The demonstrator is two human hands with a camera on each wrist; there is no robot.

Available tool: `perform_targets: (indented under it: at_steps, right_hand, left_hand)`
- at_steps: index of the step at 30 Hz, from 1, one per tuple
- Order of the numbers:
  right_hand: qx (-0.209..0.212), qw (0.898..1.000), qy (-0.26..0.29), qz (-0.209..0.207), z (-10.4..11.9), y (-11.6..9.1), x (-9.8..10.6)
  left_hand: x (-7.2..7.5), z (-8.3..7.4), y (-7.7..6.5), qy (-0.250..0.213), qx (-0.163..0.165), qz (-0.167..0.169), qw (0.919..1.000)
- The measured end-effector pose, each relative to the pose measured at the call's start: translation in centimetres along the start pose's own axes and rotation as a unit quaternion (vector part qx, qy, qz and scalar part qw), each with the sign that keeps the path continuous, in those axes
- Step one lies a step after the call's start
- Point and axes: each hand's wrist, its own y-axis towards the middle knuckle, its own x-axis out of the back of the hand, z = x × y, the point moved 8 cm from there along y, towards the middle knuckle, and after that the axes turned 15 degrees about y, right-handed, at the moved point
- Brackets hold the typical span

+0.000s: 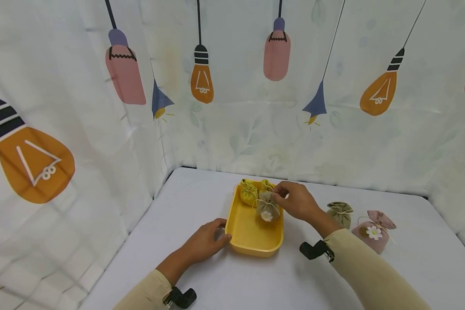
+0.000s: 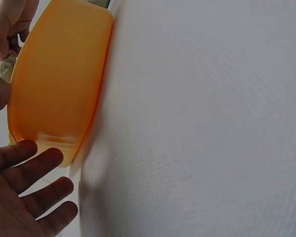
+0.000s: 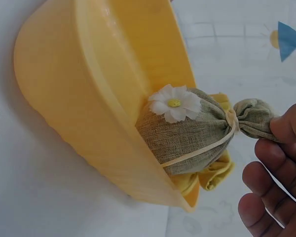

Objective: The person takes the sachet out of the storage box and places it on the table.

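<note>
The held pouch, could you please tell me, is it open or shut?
The pouch is shut: a pale cord cinches it just below where the right hand pinches its top.

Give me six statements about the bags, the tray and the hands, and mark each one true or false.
1. The right hand pinches the grey bag by its top. True.
2. Two yellow bags are in the tray. True.
3. The left hand holds one of the yellow bags. False: its thumb is at the tray's rim.
4. The green bag and the pink bag are on the table, right of the tray. True.
5. The pink bag has no flower. False: a white flower is on its front.
6. The grey bag is out on the table, away from the tray. False: its lower part is inside the tray.
</note>
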Motion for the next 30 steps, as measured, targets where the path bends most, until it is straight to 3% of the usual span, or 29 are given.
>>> perform_targets:
  at_steps: [21, 30]
  right_hand:
    - [0.045, 0.998, 0.006, -0.051, 1.5, -0.3, 3.7]
    - [0.034, 0.998, -0.009, -0.058, 0.9, -0.8, 5.5]
  left_hand:
    - [-0.1, 0.2, 0.2, 0.005, 0.001, 0.001, 1.0000]
    - [0.0, 0.1, 0.1, 0.003, -0.001, 0.001, 1.0000]
